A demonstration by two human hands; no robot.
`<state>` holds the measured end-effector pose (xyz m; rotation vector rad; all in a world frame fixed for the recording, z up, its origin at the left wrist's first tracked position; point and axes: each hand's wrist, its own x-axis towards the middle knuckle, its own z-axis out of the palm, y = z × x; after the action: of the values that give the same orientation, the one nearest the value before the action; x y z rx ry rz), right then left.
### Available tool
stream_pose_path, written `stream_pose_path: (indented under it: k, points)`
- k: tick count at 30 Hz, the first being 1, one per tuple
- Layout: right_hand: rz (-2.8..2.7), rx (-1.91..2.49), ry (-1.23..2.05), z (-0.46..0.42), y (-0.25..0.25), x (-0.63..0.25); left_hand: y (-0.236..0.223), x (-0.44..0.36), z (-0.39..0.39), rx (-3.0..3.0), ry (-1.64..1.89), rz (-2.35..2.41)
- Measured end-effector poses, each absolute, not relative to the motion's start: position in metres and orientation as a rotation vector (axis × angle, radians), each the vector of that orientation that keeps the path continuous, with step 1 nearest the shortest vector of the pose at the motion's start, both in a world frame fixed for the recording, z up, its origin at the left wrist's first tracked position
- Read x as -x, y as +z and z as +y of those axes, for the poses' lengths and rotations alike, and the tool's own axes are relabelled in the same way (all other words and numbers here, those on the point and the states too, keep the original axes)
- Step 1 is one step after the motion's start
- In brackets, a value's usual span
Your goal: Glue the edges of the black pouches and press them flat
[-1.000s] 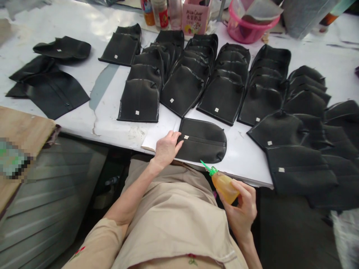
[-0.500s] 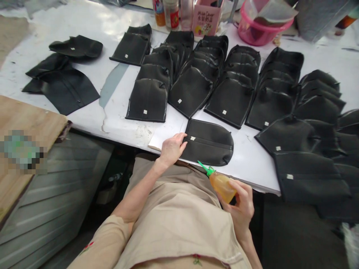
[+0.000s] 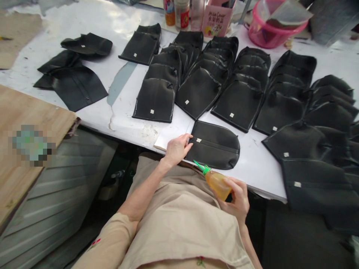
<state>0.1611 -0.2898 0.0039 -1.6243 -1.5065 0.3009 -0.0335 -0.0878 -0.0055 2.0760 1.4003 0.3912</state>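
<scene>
My left hand (image 3: 177,148) lies with fingers flat on the left end of a black rounded leather piece (image 3: 217,145), close to its small white tag, at the near edge of the white table (image 3: 84,18). My right hand (image 3: 238,196) is below the table edge, over my lap, wrapped round a small amber squeeze bottle (image 3: 217,184) with a green nozzle that points up-left toward that piece. Under the piece lies a white sheet (image 3: 171,136).
Several overlapping rows of black leather pieces (image 3: 202,86) cover the table behind and to the right. More pieces (image 3: 75,80) lie at the far left. A pink bucket (image 3: 273,31), a pink box (image 3: 217,16) and bottles (image 3: 182,13) stand at the back. A wooden board (image 3: 25,112) is at left.
The view has swung a little to the left, so everything sits further right in the picture. Both hands hold the same pose, with the bottle nozzle a touch nearer the piece.
</scene>
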Motion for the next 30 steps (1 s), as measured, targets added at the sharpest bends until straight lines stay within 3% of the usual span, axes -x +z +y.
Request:
stream_pose_path:
  k: [16,26,30]
  points:
    - [-1.438,1.58,0.453,-0.265,0.001,-0.146,-0.01,0.036,-0.086,-2.003,0.421,1.393]
    - [-0.669,1.485,1.167,-0.271,-0.005,-0.178,-0.011,0.038,-0.082,-1.876,0.409,1.438]
    - [-0.444,1.353,1.083,-0.269,-0.006,-0.213,-0.007,0.034,-0.077,-1.878,0.325,1.491]
